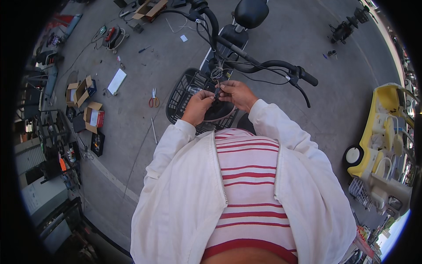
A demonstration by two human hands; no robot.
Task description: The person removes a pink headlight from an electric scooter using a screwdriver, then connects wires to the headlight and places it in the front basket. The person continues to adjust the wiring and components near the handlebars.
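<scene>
Both hands meet over the front of an electric scooter, just below a loose bundle of wires (217, 70) at its steering column. My left hand (198, 107) pinches the near end of a small dark piece, seemingly a wire connector (216, 93). The thumb and fingers of my right hand (237, 94) close on its upper end, where thin wires run up. Its exact shape is too small to tell. A black plastic basket (174, 104) lies under and left of my hands. The scooter's handlebar (246, 54), with cables along it, stretches beyond them.
On the floor to the left lie orange-handled scissors (154, 100), a metal rod (154, 130), a white sheet (117, 82) and opened cardboard boxes (83, 91). The scooter's black seat (251, 13) is at the far side. A yellow vehicle (373, 132) stands at the right.
</scene>
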